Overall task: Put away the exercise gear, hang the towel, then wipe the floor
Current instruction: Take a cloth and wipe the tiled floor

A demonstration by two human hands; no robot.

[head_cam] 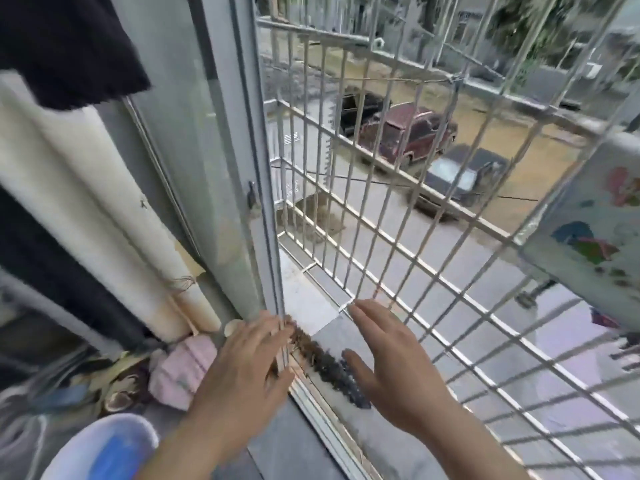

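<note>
Outside an open window, a street with parked cars is showing through a white window grille (381,188) that is boxing in the whole opening. A grey sash frame (256,168) is standing upright at centre-left and closing off that side.

- Cream rolled fabric (79,188) is leaning along the left wall, with a black garment (62,46) hanging above it.
- A printed cloth (595,230), pale with coloured patches, is hanging against the grille at the right edge. Judged to be the towel, though blur is leaving that uncertain. No exercise gear is showing.
- A blue-and-white basin (100,448) is sitting at bottom left, with a pink cloth (183,368) bunched on the floor clutter just beyond it.
- The left hand (242,368) is hovering released, fingers straight, with its tips at the sash's lower edge. Contact cannot be confirmed.
- The right hand (394,368) is hovering above the sill (311,313), also released and holding nothing.
- Dark debris (325,365) is lying in a strip along the sill between the two hands.

Key relation: the printed cloth is lying up and to the right of the right hand, well apart from it, with its long axis running downward. The right hand is nearer. Open room is lying to the right. The sash and the grille bars are limiting any reach leftward or outward.
</note>
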